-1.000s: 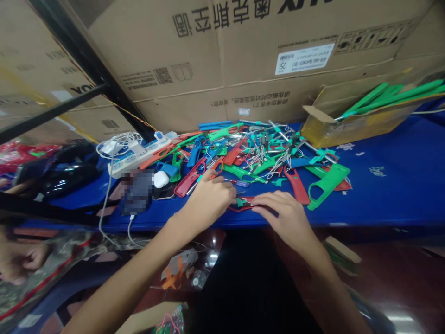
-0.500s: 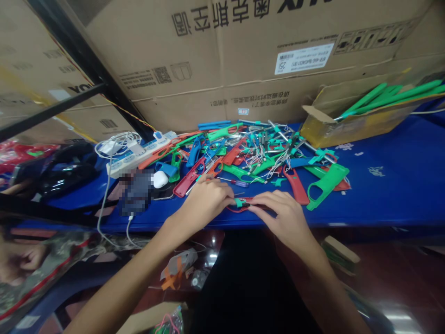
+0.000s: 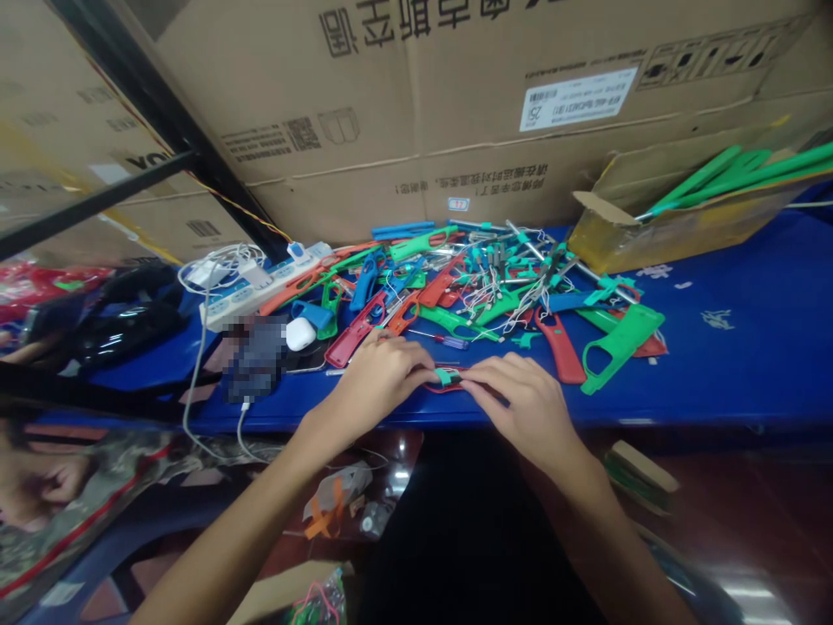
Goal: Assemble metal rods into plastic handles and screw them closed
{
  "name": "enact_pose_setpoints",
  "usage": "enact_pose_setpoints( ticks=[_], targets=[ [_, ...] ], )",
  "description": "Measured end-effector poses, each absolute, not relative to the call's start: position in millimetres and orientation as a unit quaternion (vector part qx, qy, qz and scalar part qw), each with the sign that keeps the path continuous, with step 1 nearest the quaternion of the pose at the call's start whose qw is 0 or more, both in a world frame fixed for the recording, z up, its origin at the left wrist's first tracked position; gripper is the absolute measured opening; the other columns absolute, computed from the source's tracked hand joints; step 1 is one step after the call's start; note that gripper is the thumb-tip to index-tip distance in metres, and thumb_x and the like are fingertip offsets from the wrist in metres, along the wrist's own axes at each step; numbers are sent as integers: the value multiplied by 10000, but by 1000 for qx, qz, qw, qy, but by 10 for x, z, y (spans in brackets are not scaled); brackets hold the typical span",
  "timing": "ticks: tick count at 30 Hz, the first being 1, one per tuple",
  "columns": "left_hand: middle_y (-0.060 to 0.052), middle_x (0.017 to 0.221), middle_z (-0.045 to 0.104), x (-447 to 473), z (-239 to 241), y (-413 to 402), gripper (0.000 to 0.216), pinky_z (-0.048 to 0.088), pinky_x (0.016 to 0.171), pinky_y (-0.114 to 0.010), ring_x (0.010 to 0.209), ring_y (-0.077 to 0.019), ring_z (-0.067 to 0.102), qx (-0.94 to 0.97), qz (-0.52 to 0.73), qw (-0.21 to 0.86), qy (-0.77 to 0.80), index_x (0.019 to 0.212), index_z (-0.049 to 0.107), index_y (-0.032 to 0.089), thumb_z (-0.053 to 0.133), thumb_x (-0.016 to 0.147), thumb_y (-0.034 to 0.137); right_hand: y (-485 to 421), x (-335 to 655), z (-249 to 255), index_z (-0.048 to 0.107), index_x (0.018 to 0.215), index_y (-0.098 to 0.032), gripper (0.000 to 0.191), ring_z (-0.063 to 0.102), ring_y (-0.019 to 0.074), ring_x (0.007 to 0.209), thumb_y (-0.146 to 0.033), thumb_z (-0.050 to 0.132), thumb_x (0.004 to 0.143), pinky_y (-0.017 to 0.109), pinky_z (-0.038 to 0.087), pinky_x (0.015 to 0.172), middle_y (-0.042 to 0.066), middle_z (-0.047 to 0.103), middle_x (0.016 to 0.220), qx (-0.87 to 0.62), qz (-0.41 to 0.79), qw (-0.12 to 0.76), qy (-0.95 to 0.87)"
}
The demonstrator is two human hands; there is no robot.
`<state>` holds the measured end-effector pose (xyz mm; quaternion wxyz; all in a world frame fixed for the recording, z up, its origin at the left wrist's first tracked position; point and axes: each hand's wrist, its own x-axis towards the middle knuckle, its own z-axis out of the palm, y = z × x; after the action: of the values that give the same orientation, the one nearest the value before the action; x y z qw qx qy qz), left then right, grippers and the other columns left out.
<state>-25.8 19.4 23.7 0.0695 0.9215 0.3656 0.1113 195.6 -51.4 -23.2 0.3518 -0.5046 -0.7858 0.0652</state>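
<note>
Closer together now, your left hand (image 3: 383, 378) and right hand (image 3: 521, 401) pinch the red part (image 3: 450, 380).
Each grip is clamped on one end of it; it lies at the worktop's (image 3: 716, 365) near edge, just before the pile (image 3: 495, 286) of coloured handles.

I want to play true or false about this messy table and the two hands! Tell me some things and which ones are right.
1. The left hand and the right hand both pinch one small part near the front edge of the table. True.
2. The table is yellow. False: it is blue.
3. A pile of red, green and blue plastic pieces lies behind the hands. True.
4. The cardboard box on the right holds red sticks. False: the sticks are green.
5. A white power strip lies left of the pile. True.
</note>
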Motion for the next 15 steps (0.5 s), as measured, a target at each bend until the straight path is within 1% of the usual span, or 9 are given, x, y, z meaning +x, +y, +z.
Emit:
enact_pose_setpoints(
  ticks=[7,11,15],
  targets=[
    [-4,901,789,-256,261,161,173,378,813,-350,852,-203,696,925,114,71,355,897,739,204,667,983,337,-513,1970,-281,731,1044,-225,174,646,201,894,-249,558,1044,361,447,782,34,777,1033,-471,75,396,-785],
    [-8,897,789,-249,267,153,171,375,804,-356,864,-218,695,921,113,63,367,894,747,203,667,981,328,-514,1968,-293,735,1041,-219,153,660,203,915,-223,582,1029,359,460,802,37,779,1047,-462,78,407,-784],
    [8,901,791,-246,274,154,161,371,810,-352,855,-205,692,926,113,67,355,893,749,207,681,974,328,-518,1970,-312,738,1025,-218,135,667,202,923,-212,604,1015,356,468,818,35,782,1037,-460,77,418,-780]
  ],
)
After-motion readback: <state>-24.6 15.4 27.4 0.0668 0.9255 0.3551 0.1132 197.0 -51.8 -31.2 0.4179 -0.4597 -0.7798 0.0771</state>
